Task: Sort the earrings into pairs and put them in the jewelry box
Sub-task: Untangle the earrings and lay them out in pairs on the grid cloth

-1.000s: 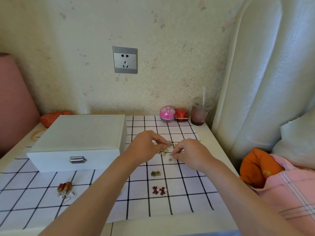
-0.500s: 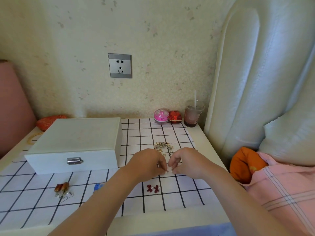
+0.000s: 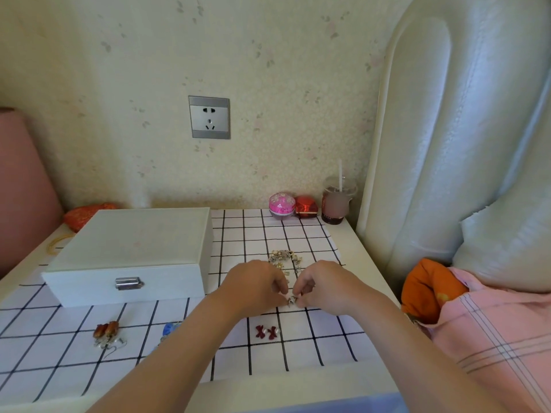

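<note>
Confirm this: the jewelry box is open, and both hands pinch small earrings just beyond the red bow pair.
No: the head view shows the jewelry box closed, lid down. The left hand and right hand do pinch small earrings just beyond the red bow pair.

wall: cream floral wallpaper [image 3: 268,84], grey socket [image 3: 209,117] mid-wall | right: padded white headboard [image 3: 447,129], pale pillow [image 3: 507,242] against it, pink checked bedding [image 3: 492,323] below, orange cushion [image 3: 429,284] beside | table [image 3: 360,254]: white, under black-grid cloth [image 3: 256,234] | left: pink upholstered edge [image 3: 21,189] | light: soft, even, sheen on headboard
</note>
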`<state>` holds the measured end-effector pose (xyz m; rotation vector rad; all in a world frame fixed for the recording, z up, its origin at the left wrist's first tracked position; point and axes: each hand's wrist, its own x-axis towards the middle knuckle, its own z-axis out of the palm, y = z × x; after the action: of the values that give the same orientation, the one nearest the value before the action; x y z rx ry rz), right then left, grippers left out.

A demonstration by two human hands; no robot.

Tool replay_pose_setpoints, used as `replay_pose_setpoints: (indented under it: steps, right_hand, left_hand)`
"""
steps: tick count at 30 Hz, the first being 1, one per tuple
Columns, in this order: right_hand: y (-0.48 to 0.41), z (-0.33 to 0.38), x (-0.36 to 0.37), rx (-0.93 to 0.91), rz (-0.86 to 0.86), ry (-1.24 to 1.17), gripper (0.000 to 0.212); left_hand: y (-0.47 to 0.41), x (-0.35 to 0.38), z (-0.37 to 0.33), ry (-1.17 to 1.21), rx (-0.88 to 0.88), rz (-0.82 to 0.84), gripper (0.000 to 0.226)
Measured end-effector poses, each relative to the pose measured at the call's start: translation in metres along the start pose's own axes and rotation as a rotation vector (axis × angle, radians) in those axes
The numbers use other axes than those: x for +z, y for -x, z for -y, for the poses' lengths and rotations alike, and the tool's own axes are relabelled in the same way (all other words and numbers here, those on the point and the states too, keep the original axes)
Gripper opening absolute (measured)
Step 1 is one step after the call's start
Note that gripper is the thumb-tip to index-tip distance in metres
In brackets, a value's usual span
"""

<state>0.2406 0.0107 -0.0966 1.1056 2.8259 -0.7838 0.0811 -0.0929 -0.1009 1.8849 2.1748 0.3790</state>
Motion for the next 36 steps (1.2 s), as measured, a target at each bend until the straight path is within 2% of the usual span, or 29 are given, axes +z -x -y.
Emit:
replay_pose_setpoints:
  steps: [5,9,14,18,26,33,36]
  right_hand:
    - [-0.008,-0.009,-0.011,-0.019,-0.101,-0.085,0.027]
    - [-0.019,-0.003,-0.007,-0.069,-0.243,0.022,0.02]
    - [-0.031,0.01,0.001,-0.143,-0.27,0.212,0.022]
    - [-0.036,0.015,0.005,-0.168,-0.248,0.272,0.017]
    - [-0.029,0.005,-0.016,-0.074,-0.354,0.114,0.011]
    - [-0.015,-0.008,-0.013,-0.043,-0.268,0.032,0.008]
    - [-0.01,-0.007,-0.011,-0.062,-0.207,-0.004,0.008]
  left_hand:
    - [-0.006,-0.015,0.018,0.025,-0.073,-0.083,0.019]
    - [-0.013,-0.012,0.016,-0.021,-0.054,-0.13,0.019]
    - [-0.022,-0.008,0.011,-0.091,-0.012,-0.161,0.02]
    - [-0.024,-0.01,0.015,-0.079,-0.019,-0.161,0.02]
    - [-0.028,-0.003,0.011,-0.092,0.037,-0.205,0.02]
    - [-0.033,0.005,-0.001,-0.198,0.059,-0.185,0.013]
    - [-0.03,0.002,-0.004,-0.134,0.061,-0.191,0.014]
